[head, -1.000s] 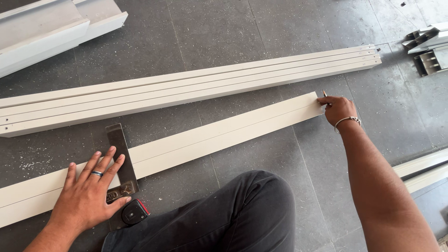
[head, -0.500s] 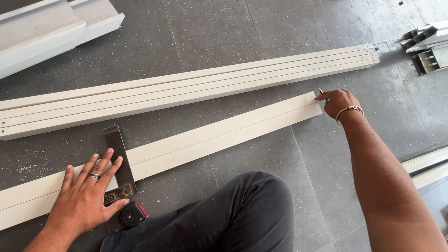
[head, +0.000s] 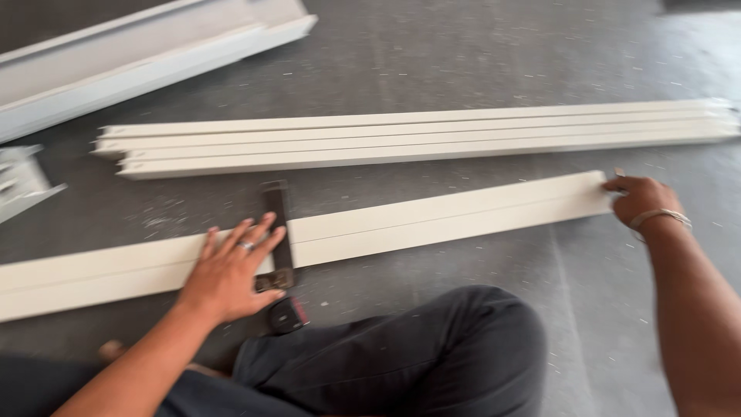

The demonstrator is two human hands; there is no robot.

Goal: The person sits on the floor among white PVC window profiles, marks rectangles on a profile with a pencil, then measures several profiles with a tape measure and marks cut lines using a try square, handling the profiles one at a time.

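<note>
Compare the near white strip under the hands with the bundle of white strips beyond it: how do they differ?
The near strip lies alone; the bundle is several strips side by side. A dark square crosses the near strip, none crosses the bundle. Both hands, left and right, touch the near strip; the bundle is untouched. Both lie flat on the grey floor.

I see no packages, labels, signs or screens anywhere in this view.
</note>
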